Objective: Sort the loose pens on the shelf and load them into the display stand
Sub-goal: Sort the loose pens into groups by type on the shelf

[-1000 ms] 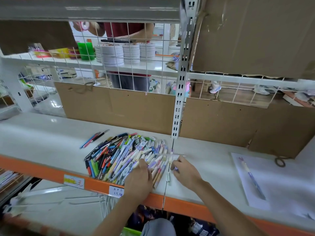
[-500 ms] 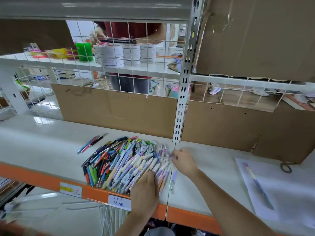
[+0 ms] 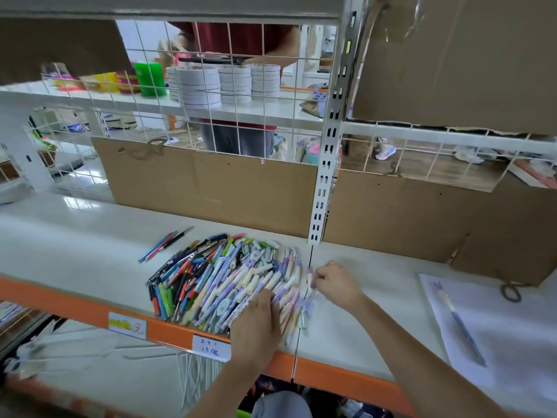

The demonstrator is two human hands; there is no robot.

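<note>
One large heap of pens (image 3: 223, 279) is seen on the shelf (image 3: 75, 254), too many and too overlapped to be counted. Three pens (image 3: 165, 246) are laid apart to the heap's left. One single pen (image 3: 461, 324) is laid on one white sheet (image 3: 512, 333) at the right. Two price labels (image 3: 127, 324) are stuck on the orange edge. Three stacks of white tape rolls (image 3: 197, 86) are counted behind the wire grid. Two hands (image 3: 256, 330) are seen at the heap.

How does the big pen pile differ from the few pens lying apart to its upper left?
The pen pile is dense, overlapping and multicoloured; the separate pens are few, slim and nearly parallel. The left hand and right hand touch the pile; the separate pens lie untouched. Both rest on the white shelf.
</note>
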